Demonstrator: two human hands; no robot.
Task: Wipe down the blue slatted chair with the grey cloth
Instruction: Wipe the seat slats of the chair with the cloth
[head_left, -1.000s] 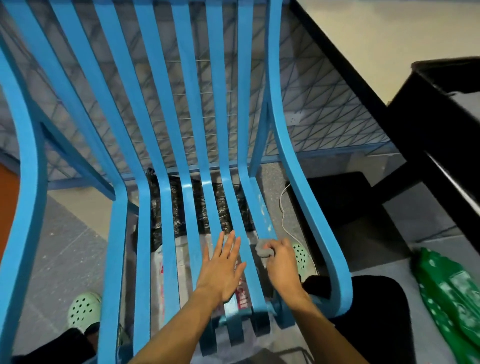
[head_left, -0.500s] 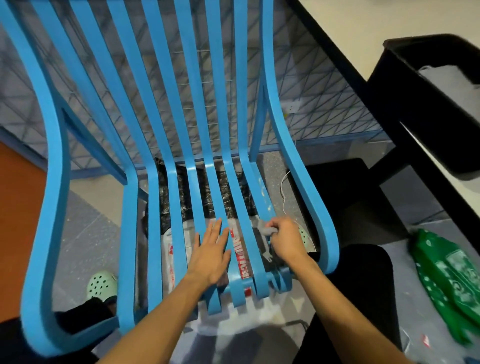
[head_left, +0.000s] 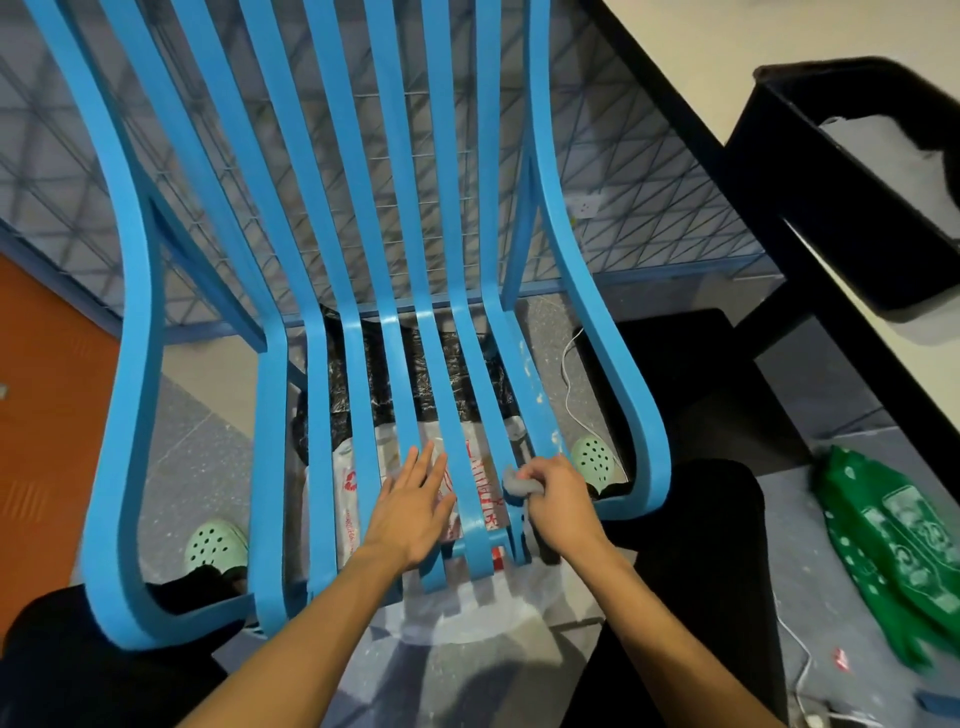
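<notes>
Cloth (head_left: 521, 486) wadded on a seat slat, lower centre-right, near the chair's (head_left: 140, 322) front edge.
Right hand (head_left: 558, 501) fingers curled tight round it, likely bunched to fit one narrow slat. Left hand (head_left: 410, 512) lies flat, fingers straight, holding nothing; probably steadies the seat.

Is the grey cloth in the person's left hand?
No, the right hand grips the grey cloth against a slat of the blue chair, while the left hand lies flat on the slats with straight fingers.
</notes>
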